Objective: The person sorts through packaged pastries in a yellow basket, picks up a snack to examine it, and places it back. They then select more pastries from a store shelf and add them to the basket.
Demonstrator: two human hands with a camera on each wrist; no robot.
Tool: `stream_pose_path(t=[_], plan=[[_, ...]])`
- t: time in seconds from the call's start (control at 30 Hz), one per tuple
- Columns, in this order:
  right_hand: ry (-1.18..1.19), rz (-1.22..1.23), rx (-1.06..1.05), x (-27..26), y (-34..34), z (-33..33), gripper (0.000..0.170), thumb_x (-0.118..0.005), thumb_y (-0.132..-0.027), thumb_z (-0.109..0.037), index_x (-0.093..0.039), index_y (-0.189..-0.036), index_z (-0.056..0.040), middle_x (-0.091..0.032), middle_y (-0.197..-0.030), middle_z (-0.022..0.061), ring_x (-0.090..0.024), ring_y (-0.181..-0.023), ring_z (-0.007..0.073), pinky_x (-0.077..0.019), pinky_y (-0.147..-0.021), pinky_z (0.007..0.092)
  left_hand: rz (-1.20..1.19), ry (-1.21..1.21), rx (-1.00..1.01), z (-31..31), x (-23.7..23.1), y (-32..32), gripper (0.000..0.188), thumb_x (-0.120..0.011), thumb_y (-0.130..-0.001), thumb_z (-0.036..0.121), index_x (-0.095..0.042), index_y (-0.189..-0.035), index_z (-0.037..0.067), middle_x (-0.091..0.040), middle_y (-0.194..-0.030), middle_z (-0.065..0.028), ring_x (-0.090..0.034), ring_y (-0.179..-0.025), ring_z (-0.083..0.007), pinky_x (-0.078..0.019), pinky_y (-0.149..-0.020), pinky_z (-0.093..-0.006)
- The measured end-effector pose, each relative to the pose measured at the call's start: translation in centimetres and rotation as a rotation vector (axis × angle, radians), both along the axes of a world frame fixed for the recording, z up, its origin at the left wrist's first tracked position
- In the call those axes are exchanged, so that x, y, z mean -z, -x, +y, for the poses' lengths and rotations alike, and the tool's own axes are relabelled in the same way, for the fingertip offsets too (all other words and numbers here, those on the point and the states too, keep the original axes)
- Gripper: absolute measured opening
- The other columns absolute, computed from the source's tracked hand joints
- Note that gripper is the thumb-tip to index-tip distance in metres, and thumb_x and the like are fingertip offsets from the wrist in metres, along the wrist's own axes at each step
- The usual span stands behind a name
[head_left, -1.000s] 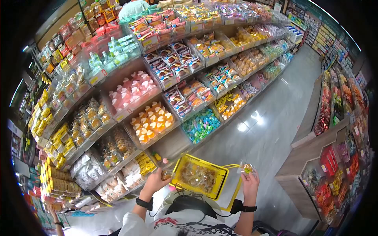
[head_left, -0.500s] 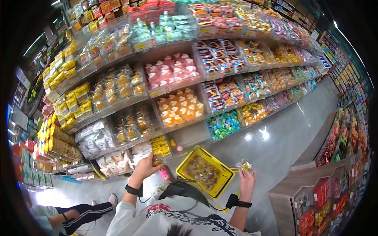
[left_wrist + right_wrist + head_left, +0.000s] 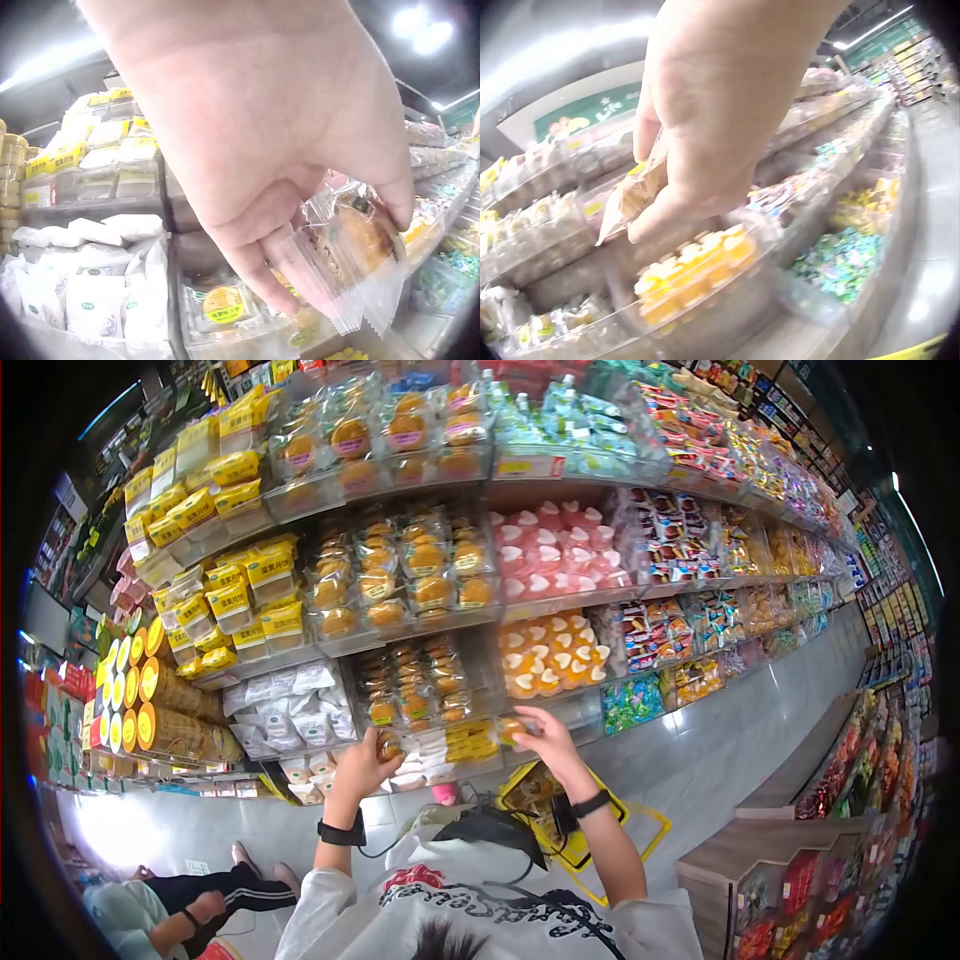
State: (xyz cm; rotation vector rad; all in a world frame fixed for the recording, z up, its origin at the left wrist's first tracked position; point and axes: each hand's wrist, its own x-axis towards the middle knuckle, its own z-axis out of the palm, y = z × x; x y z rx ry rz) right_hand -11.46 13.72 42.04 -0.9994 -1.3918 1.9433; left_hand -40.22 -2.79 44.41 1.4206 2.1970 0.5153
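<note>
My left hand [image 3: 362, 765] grips a round baked pastry [image 3: 364, 236] in a clear crimped wrapper, just in front of the shelf's lower bins. Fingers and thumb close round the wrapper in the left wrist view. Farther right, my right hand [image 3: 552, 745] pinches another clear-wrapped pastry [image 3: 643, 189] between thumb and fingers. Right before the left hand stands a bin of similar wrapped pastries [image 3: 415, 682]. Below the right forearm is a yellow shopping basket [image 3: 596, 852] holding more wrapped items, partly hidden by the arm.
Tiered bins hold orange jelly cups [image 3: 555, 655], pink cups [image 3: 560, 550], white packets [image 3: 295, 705] and yellow packs [image 3: 230, 600]. Wooden display units [image 3: 720, 860] stand across the aisle floor [image 3: 740, 745]. A person in striped trousers [image 3: 225, 890] is at lower left.
Both hands have come closer to the lower bins, each keeping its wrapped pastry. The right hand has moved left, from beside the basket to above it. The head view has swung left along the shelves.
</note>
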Motion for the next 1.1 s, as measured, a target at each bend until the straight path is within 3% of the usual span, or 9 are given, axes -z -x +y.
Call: stream_pose_path(t=[0.13, 0.2, 0.3, 0.6, 0.7, 0.8, 0.93, 1.1], plan=[[-0.297, -0.366, -0.077, -0.2, 7.0, 2.1, 0.030, -0.064, -0.078, 0.001, -0.059, -0.107, -0.0040, -0.058, -0.114, 0.0104, -0.057, -0.102, 0.0195, -0.0466, -0.081, 0.0287, -0.004, -0.057, -0.029, -1.1, 1.8, 3.4, 0.054, -0.069, -0.075, 0.037, -0.046, -0.107, 0.000, -0.063, -0.076, -0.0227, -0.061, -0.072, -0.0408, -0.0491, -0.062, -0.0464], [-0.520, -0.361, -0.064, 3.9, 9.0, 3.6, 0.029, -0.065, -0.076, 0.001, -0.060, -0.104, -0.0041, -0.059, -0.109, 0.0110, -0.058, -0.098, 0.0228, -0.0468, -0.080, 0.0302, -0.016, -0.061, -0.046, -1.3, 2.2, 4.3, 0.053, -0.070, -0.075, 0.037, -0.047, -0.107, 0.001, -0.063, -0.076, -0.0226, -0.061, -0.071, -0.0408, -0.0491, -0.061, -0.0462], [-0.708, -0.430, -0.076, 5.1, 10.9, 4.4, 0.030, -0.064, -0.073, 0.003, -0.060, -0.102, -0.0047, -0.059, -0.097, 0.0129, -0.058, -0.092, 0.0297, -0.0472, -0.079, 0.0344, -0.025, -0.019, -0.070, -1.7, 2.1, 5.0, 0.053, -0.070, -0.074, 0.036, -0.048, -0.107, 0.001, -0.063, -0.076, -0.0226, -0.062, -0.071, -0.0406, -0.0491, -0.061, -0.0465], [-0.669, -0.594, -0.133, 7.2, 13.4, 4.8, 0.019, -0.058, -0.075, 0.002, -0.059, -0.092, -0.0066, -0.057, -0.095, 0.0139, -0.054, -0.091, 0.0351, -0.0452, -0.075, 0.0413, -0.060, -0.016, -0.085, -1.7, 2.8, 5.0, 0.049, -0.070, -0.074, 0.036, -0.049, -0.102, 0.001, -0.063, -0.074, -0.0219, -0.062, -0.070, -0.0403, -0.0485, -0.060, -0.0472], [-0.937, -0.705, -0.103, 7.3, 13.4, 4.3, 0.016, -0.058, -0.075, 0.001, -0.059, -0.089, -0.0062, -0.055, -0.093, 0.0129, -0.053, -0.088, 0.0353, -0.0432, -0.074, 0.0434, -0.066, -0.015, -0.071, -1.0, 2.5, 4.7, 0.048, -0.069, -0.074, 0.036, -0.049, -0.100, 0.001, -0.063, -0.074, -0.0221, -0.062, -0.070, -0.0401, -0.0482, -0.060, -0.0471], [-1.024, -0.656, -0.044, 7.1, 13.4, 3.7, 0.015, -0.059, -0.075, 0.001, -0.059, -0.088, -0.0049, -0.053, -0.094, 0.0132, -0.051, -0.086, 0.0357, -0.0417, -0.073, 0.0443, -0.069, 0.050, -0.039, 0.4, 1.3, 4.2, 0.047, -0.069, -0.075, 0.037, -0.048, -0.099, 0.002, -0.063, -0.073, -0.0220, -0.061, -0.069, -0.0398, -0.0480, -0.059, -0.0466], [-0.893, -0.537, -0.070, 8.0, 14.8, 3.0, 0.012, -0.061, -0.076, 0.001, -0.060, -0.088, -0.0016, -0.050, -0.095, 0.0173, -0.054, -0.085, 0.0378, -0.0440, -0.075, 0.0433, -0.142, 0.028, 0.025, 2.4, 1.8, 3.8, 0.048, -0.068, -0.075, 0.038, -0.047, -0.098, 0.002, -0.062, -0.072, -0.0211, -0.061, -0.068, -0.0397, -0.0483, -0.059, -0.0461], [-0.782, -0.531, -0.164, 7.3, 14.6, 4.4, 0.014, -0.063, -0.078, -0.003, -0.062, -0.092, -0.0023, -0.053, -0.094, 0.0163, -0.055, -0.086, 0.0365, -0.0456, -0.075, 0.0404, -0.149, 0.022, 0.128, 4.8, 1.8, 3.0, 0.050, -0.068, -0.075, 0.040, -0.047, -0.100, 0.001, -0.061, -0.070, -0.0210, -0.061, -0.069, -0.0400, -0.0487, -0.060, -0.0457]])
